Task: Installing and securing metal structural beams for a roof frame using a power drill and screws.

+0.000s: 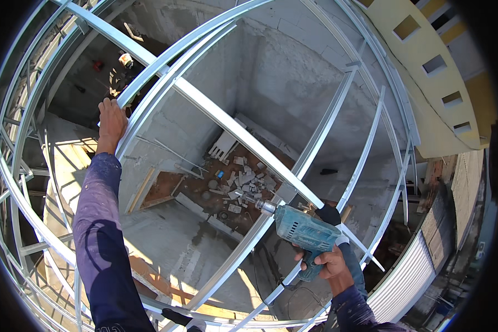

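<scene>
The right hand (331, 263) has its fingers wrapped around the handle of a teal power drill (307, 229); the drill's body sits on the far side of those fingers, and its chuck (265, 206) points left, over a straight metal beam (253, 234). Whether the tip touches metal, I cannot tell. The left hand (112, 124), at the far left, has its fingers curled closely over a curved metal beam (141, 80), which runs from them toward the far side; their undersides are hidden. A black shoe (328, 214) is just beyond the drill, by the crossing beams, and another dark shoe (176, 316) is at the near edge. Well below the frame, broken rubble (249, 182) lies on the floor, and a helmeted person (119, 77) is at the far left.
</scene>
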`<act>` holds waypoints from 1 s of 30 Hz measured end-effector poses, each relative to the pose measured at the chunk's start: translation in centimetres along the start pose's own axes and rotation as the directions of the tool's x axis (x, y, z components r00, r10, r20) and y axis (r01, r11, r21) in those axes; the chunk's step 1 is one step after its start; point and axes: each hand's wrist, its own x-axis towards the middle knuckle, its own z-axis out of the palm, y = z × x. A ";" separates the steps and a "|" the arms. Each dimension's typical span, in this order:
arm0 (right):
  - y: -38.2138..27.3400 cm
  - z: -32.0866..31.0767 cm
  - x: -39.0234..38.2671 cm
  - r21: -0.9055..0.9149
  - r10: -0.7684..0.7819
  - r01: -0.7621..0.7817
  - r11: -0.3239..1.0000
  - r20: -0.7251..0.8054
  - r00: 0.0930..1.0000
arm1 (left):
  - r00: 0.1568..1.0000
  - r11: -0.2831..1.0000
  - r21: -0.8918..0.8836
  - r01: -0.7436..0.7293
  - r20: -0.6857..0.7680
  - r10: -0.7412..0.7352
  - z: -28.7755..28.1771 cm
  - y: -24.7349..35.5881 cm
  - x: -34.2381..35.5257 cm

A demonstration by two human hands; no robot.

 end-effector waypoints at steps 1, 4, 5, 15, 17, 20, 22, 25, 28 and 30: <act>0.1 -0.2 -0.2 0.023 0.007 -0.007 1.000 -0.012 1.000 | 1.000 1.000 0.002 -0.003 0.004 0.003 -0.6 0.2 0.1; 0.2 -0.4 -0.3 0.019 0.031 -0.031 0.999 -0.026 0.999 | 0.997 0.970 -0.233 -0.071 -0.039 0.064 -2.6 -0.6 0.0; 0.2 -0.2 -0.4 0.025 0.046 -0.045 0.999 -0.024 0.999 | 0.998 0.972 -0.224 -0.068 -0.027 0.063 -3.0 -0.5 0.1; -0.4 0.2 -0.2 0.052 0.007 -0.005 0.999 -0.035 0.999 | 0.892 0.894 -0.363 0.264 0.445 -0.083 -4.0 1.1 1.1; -0.3 0.4 -0.2 0.082 0.038 -0.035 0.996 -0.039 0.999 | 0.886 0.877 -0.394 0.274 0.459 -0.071 -3.1 1.2 0.2; -0.3 -0.1 -0.4 0.067 0.016 -0.013 0.998 -0.044 0.999 | 0.931 0.840 -0.460 0.287 0.340 -0.131 -1.3 2.0 -1.0; -0.4 -0.6 -0.7 0.063 0.019 -0.016 0.998 -0.053 0.998 | 0.940 0.842 -0.472 0.262 0.322 -0.112 -1.0 2.5 -1.8; -0.5 -1.0 -0.8 0.040 0.023 -0.021 0.999 -0.061 0.998 | 0.951 0.830 -0.502 0.244 0.290 -0.105 -0.5 3.2 -2.3; -0.4 -1.2 -0.7 0.016 0.016 -0.015 1.000 -0.075 0.997 | 0.966 0.824 -0.532 0.195 0.249 -0.068 -0.8 2.6 -2.6; -0.3 -1.1 -0.7 0.009 0.018 -0.018 1.000 -0.091 0.996 | 0.998 0.908 -0.415 -0.057 -0.050 0.039 0.3 2.5 -3.5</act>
